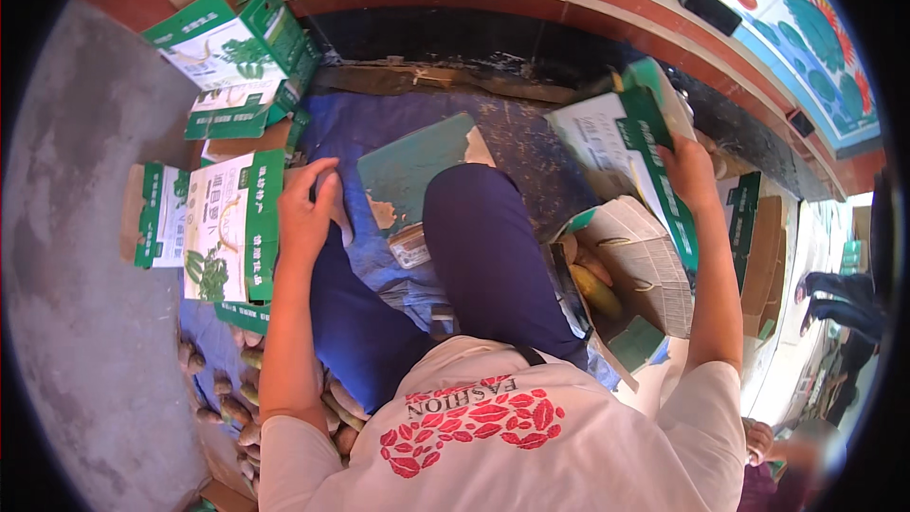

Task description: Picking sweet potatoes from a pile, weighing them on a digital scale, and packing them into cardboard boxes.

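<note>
My right hand (689, 171) is closed on the edge of a green-and-white cardboard box (602, 147), which leans near the low wall. Right below it lies an opened carton (645, 251) with its brown inner side up, holding yellowish-green long vegetables (595, 292). On the left, my left hand (308, 207) is raised over my knee with its fingers loosely bent and apart, and nothing shows in it. Close beside that hand stands another green-and-white box (227, 223) with vegetable pictures; whether the hand touches it is unclear.
Another printed carton (237, 52) stands at the far left by the wall. A worn green board (408, 166) lies on the blue sheet (332, 114) in front. Loose root vegetables (235, 408) are heaped at lower left. A person (844, 313) is at the far right.
</note>
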Demonstrator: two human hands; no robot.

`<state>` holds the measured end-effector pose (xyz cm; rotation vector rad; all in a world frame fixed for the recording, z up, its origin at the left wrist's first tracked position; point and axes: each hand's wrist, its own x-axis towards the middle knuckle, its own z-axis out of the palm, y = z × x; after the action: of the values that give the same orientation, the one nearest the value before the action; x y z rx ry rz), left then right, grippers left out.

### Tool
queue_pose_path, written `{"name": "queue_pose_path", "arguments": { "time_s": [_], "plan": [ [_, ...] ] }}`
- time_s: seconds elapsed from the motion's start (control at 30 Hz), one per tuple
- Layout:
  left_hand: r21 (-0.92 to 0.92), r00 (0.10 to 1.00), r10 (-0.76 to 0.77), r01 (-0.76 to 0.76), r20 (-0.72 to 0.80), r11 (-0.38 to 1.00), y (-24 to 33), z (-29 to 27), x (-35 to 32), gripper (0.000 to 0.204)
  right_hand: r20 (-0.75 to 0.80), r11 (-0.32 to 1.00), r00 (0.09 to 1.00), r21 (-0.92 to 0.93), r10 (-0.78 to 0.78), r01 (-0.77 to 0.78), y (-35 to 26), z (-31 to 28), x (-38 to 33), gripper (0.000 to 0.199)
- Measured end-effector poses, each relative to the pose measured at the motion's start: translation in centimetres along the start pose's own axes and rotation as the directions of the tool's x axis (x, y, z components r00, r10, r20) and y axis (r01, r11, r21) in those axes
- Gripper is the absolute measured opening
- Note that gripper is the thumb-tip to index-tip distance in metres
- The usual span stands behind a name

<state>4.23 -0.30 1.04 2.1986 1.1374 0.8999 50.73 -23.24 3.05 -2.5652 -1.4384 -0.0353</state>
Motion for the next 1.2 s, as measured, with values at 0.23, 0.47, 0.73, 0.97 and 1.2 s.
{"name": "queue_pose_path", "arguments": {
  "time_s": [0.23, 0.47, 0.73, 0.97, 1.2],
  "plan": [
    [0.007, 0.996, 0.057, -0.058, 0.072, 0.998, 2.1, 0.8, 1.3, 0.055, -0.081, 0.792, 0.795, 0.078, -0.601, 0.606, -18.3, 2.8, 5.4, 0.015],
    [0.202, 0.977, 0.212, -0.210, 0.011, 0.957, -0.6, 1.2, 1.9, 0.048, 0.018, 0.612, 0.646, 0.341, -0.763, 0.714, -30.1, 6.6, 4.0, 0.012],
    [0.340, 0.935, 0.353, -0.340, 0.024, 0.877, -1.5, 0.4, 1.1, 0.011, -0.360, 0.781, 0.930, 0.601, 0.076, 0.169, -22.3, 7.7, 7.4, 0.018],
    [0.382, 0.993, 0.083, -0.110, 0.088, 0.918, -3.1, -1.7, 0.2, 0.011, -0.156, 0.560, 0.658, 0.686, 0.737, -0.464, -17.7, 20.3, 7.0, 0.023],
    [0.387, 0.982, 0.072, -0.136, 0.176, 0.912, -3.2, -0.6, -0.4, 0.012, 0.557, 0.777, 0.679, 0.094, 0.477, -0.623, -14.8, 34.2, -1.0, 0.027]
  ]
}}
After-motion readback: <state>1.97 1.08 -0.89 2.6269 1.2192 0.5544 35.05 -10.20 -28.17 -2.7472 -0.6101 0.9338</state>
